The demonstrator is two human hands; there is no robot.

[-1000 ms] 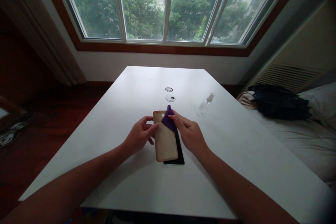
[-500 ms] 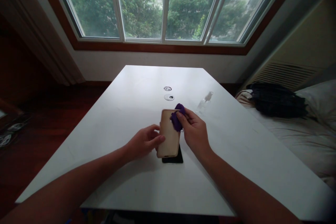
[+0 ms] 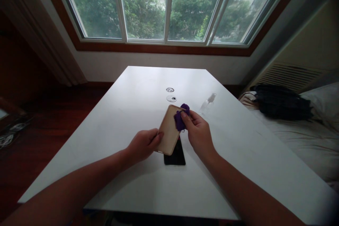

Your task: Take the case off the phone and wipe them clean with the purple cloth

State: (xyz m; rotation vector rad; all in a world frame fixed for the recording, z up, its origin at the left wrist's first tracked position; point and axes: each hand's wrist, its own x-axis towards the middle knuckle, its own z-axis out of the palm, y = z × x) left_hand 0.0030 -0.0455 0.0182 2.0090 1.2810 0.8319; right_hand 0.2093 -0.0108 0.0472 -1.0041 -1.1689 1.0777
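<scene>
My left grip (image 3: 141, 144) is closed on the pale tan case (image 3: 167, 132), pinching it low down on its left side, by the corner close to me. From there, the case goes up and away, leaning to the right. Its long way points from my left grip toward the far edge of the bench (image 3: 124, 190), so most of the case is past this grip.

My right grip (image 3: 200, 134) is pinched small on a bunched purple cloth (image 3: 180, 122). The cloth sits just to the left of this grip, at the far right part of the case. So my right grip is the one by the far end, and my left grip is the one by the close end.

Under the case I see a flat black thing (image 3: 178, 155). Part of it is hidden. Its close end pokes out toward the near edge of the bench, and its long way runs nearly straight away from me. I cannot tell how big the gap above it is.

Farther out, two little round things, one at the back (image 3: 170, 89) and one in front (image 3: 171, 99), are near the middle of the bench. A clear bottle (image 3: 208, 104) is past my right grip, closer to the right edge.
</scene>
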